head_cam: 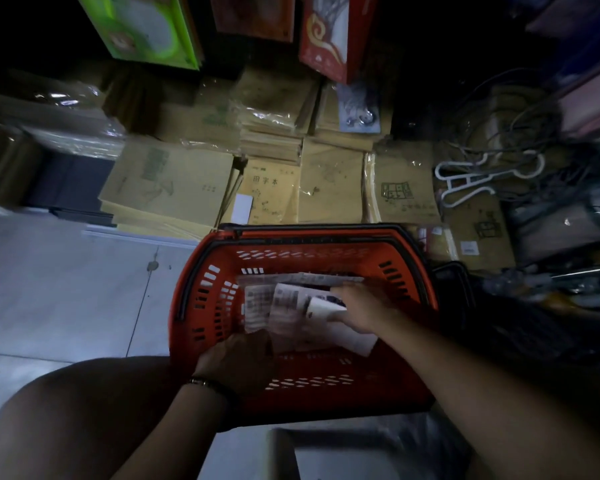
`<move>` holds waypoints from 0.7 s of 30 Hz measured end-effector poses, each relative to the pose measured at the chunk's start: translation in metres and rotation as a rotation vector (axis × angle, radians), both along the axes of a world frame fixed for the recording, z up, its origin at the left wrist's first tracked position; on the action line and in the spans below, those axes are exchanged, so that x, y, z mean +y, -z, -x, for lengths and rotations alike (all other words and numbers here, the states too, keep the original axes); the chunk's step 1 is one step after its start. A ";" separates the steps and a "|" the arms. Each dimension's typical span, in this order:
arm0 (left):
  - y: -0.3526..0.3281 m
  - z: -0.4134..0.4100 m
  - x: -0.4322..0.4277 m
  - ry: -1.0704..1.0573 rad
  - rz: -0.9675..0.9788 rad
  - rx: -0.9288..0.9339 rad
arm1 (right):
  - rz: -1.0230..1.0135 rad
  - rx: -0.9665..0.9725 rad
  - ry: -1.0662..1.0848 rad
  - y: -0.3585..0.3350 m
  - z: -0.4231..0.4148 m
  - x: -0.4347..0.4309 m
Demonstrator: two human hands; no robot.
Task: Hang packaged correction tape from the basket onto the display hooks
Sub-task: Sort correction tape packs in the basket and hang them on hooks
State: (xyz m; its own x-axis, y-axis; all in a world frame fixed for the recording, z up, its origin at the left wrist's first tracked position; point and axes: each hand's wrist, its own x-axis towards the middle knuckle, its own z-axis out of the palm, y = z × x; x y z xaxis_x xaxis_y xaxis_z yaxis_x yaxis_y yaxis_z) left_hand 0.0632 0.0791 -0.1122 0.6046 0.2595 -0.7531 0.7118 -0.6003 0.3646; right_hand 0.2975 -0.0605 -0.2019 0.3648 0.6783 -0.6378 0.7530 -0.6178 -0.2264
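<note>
Down into the red basket (201, 299), both hands at once. Right hand (364, 308) inside, fingers curled round a small white-and-dark packet (323, 306), gripping it by one end. Left hand (238, 362) lower and nearer, at the basket's near-left wall, fingers bent over the bottom edge of the clear plastic packs; too dark there to tell whether clamped on a pack or only pressing against it. Dark bracelet (205, 382) on the left wrist.

Between the two hands, the correction tape packs (274, 306): a loose heap of clear sleeves with printed card backs, overlapping, lying flat-ish against the basket's floor and far wall. Print too blurred to read. More white card poking out under the right forearm, toward the near-right corner.

Beyond both hands, past the basket's far rim with its black handles (309, 228) folded down: rows of tan exercise books (267, 192) in plastic wrap, stacked flat. Off to the right of the right hand, a white plastic hanger (471, 181) on top of tan packs, tangled grey cables (520, 109) behind it. Above, far from the hands, a green box (146, 26) and a red box (329, 36). Left of the left hand, pale tiled floor (66, 289). Bare knee (84, 410) bottom left, beside the left forearm.
</note>
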 end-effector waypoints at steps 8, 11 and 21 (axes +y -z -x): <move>-0.044 -0.013 0.000 -0.658 0.406 -0.256 | -0.561 0.468 0.713 -0.103 0.028 0.010; -0.066 -0.013 -0.004 -0.881 0.635 -0.370 | -0.672 0.598 0.819 -0.152 0.047 0.006; -0.157 -0.002 -0.036 -0.957 1.048 -0.805 | -0.881 0.576 0.883 -0.268 0.091 -0.012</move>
